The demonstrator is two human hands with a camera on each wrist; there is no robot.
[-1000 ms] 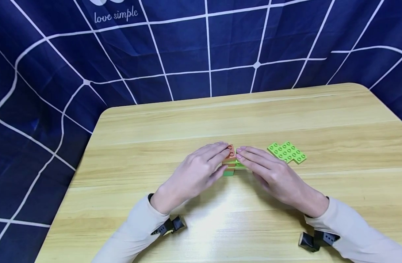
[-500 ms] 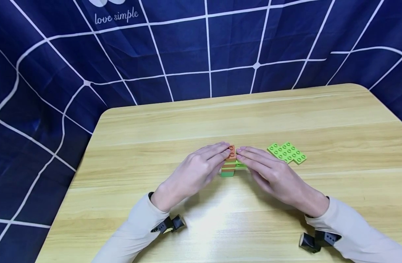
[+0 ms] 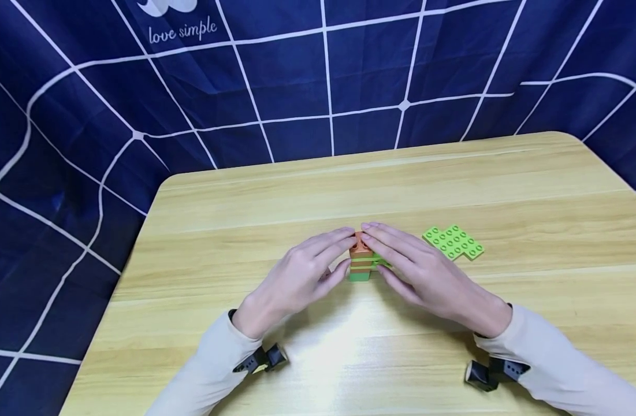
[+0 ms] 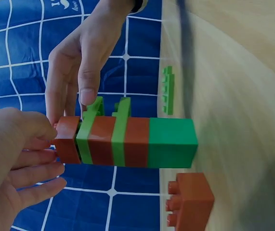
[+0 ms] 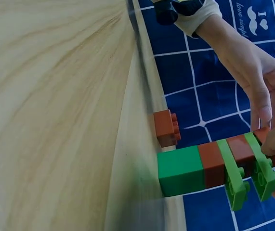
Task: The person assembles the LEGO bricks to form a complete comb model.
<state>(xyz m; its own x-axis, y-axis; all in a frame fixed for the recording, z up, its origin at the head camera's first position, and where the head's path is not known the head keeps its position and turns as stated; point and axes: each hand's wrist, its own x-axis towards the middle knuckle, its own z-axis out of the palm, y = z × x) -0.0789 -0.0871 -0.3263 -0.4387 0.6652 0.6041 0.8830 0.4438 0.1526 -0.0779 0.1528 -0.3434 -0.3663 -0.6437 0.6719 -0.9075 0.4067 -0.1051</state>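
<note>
A tower of toy building bricks stands on the table, between my hands. At its base is a green brick (image 4: 173, 143), with orange-brown bricks and two lime-green plates (image 5: 232, 178) alternating above. The plates jut out toward the right. The topmost orange-brown brick (image 4: 69, 144) sits slightly crooked, a thin gap showing under it. My left hand (image 3: 299, 271) touches this brick from the left with fairly straight fingers. My right hand (image 3: 427, 268) lays its long fingers over the studs, and its thumb lies near the upper plate. Fingers cover part of the top brick.
Lime-green studded plates (image 3: 455, 241) lie on the wooden table (image 3: 276, 202) to the right of the tower. Another orange-brown brick (image 4: 191, 202) stands left of the tower, mostly hidden by my left hand in the head view. A blue curtain (image 3: 292, 75) hangs behind the table.
My right fingers have slid left from beside the top brick onto its studs. My left thumb has come back into view low on the tower's left side. The loose plates have stayed put.
</note>
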